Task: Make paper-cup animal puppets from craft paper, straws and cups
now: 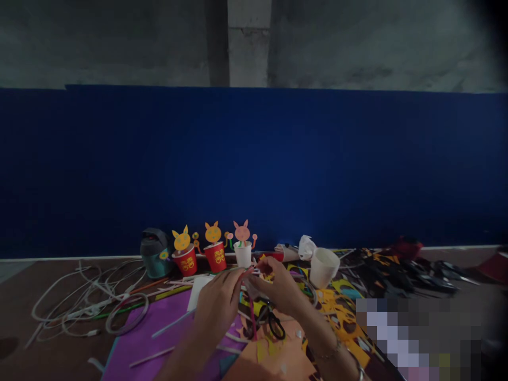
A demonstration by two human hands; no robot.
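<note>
My left hand [222,296] and my right hand [277,280] are close together above the cluttered middle of the table. The fingers of both are bent around something small, partly pinkish, too hidden to make out. Beyond them stands a white cup [243,255] with a pink paper cat head [242,233]. To its left are two red cups [215,257] [186,261], each with an orange or yellow cat head. Black-handled scissors [277,325] lie below my right hand, beside a pink strip [253,317]. Purple paper [159,317] lies under my left arm.
White cables [85,296] coil at the left, near a dark teal container [154,254]. A larger white cup [324,267] and crumpled white paper [306,247] stand right of my hands. Orange and yellow paper scraps [337,309] and black items [397,275] lie farther right.
</note>
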